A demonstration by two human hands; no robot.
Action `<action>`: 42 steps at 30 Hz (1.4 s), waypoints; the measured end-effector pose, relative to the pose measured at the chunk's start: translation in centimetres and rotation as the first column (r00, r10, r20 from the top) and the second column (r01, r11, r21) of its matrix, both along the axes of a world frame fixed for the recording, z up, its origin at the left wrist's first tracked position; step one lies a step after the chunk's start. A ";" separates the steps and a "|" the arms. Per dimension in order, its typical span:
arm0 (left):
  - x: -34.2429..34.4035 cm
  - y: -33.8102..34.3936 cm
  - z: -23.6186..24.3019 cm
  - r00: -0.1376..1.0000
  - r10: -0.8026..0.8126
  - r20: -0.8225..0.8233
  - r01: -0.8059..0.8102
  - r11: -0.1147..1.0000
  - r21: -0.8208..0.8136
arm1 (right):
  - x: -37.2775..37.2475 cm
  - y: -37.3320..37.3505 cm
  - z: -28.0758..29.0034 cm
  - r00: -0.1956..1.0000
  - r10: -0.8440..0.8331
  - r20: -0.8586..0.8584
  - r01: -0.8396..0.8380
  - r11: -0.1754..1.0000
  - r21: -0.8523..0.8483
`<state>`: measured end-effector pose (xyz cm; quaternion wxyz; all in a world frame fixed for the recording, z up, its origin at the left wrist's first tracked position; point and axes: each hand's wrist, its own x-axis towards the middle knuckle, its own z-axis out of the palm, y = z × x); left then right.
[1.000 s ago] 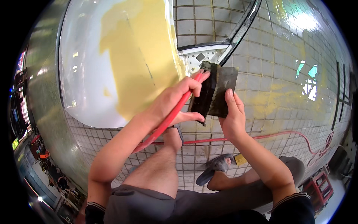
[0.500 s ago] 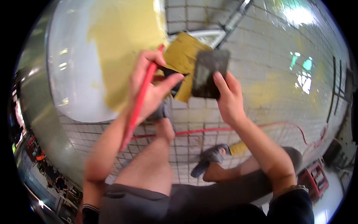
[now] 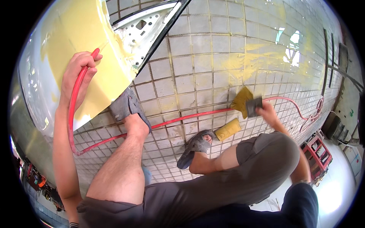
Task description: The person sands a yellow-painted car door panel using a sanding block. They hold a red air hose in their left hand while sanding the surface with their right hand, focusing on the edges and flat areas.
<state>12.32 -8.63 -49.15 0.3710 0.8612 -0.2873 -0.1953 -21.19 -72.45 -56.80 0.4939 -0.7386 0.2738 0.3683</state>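
Observation:
My left hand [image 3: 79, 78] is closed around the red hose [image 3: 76, 87], with the hose's end just above a yellow-coated, pale vehicle body panel [image 3: 85, 32]. A thin clear streak, seemingly water, shows at the hose's tip. Far to the right, my right hand [image 3: 269, 114] grips a dark flat rectangular block [image 3: 254, 107] over the floor. A creased yellow sheet, seemingly sandpaper [image 3: 242, 99], lies against the block's left edge; whether the fingers also hold it I cannot tell.
A white metal frame [image 3: 146, 32] with holes and a black edge adjoins the panel. The red hose runs across the tiled floor [image 3: 201, 87] past my feet. A yellow roll [image 3: 228, 129] lies beside my right sandal [image 3: 195, 146]. A red crate-like rack [image 3: 317, 157] stands at right.
My hands have moved apart: the left with the hose toward the panel, the right with the block low and to the right. The yellow sheet has left my left hand and moved right with the block.

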 end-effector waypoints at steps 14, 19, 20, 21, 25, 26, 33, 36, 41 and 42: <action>0.8 0.1 -2.7 0.986 -0.041 0.163 0.060 0.992 -0.115 | -23.4 6.6 -3.4 0.115 -0.993 -0.030 0.984 0.109 0.144; 0.6 1.4 -1.3 0.977 -0.033 0.212 0.055 0.993 -0.101 | -19.9 6.7 -4.5 0.434 -0.896 -0.098 0.895 0.415 0.163; 0.6 1.6 -2.2 0.963 -0.031 0.269 0.062 0.992 -0.108 | -21.0 6.3 -4.8 0.520 -0.848 -0.104 0.853 0.512 0.098; 0.7 0.0 -4.0 0.956 -0.047 0.289 0.097 0.982 -0.162 | -24.0 4.9 -3.6 0.657 -0.751 -0.062 0.751 0.659 -0.027; 1.1 -0.8 -2.0 0.949 -0.065 0.309 0.099 0.991 -0.095 | -26.0 6.3 -6.4 0.877 -0.477 0.058 0.480 0.875 -0.059; 1.2 -0.6 -1.6 0.944 -0.066 0.324 0.097 0.992 -0.080 | -25.8 6.9 -7.0 0.872 -0.486 0.049 0.488 0.873 -0.024; 0.9 -0.9 0.2 0.875 -0.337 0.347 0.316 0.941 0.118 | -21.7 4.1 -4.7 0.920 -0.389 -0.041 0.390 0.920 0.022; -0.4 -1.6 1.0 0.863 -0.438 0.252 0.417 0.899 0.132 | -16.1 -2.2 -1.5 0.931 -0.325 -0.168 0.348 0.927 0.137; -1.7 -1.9 1.3 0.977 -0.211 0.017 0.205 0.966 0.159 | 1.6 -6.3 6.7 0.940 -0.339 -0.021 0.338 0.924 0.179; -1.7 -2.4 1.4 0.985 -0.078 -0.155 0.088 0.994 0.058 | 5.7 -5.9 8.2 0.968 -0.249 0.022 0.241 0.952 0.188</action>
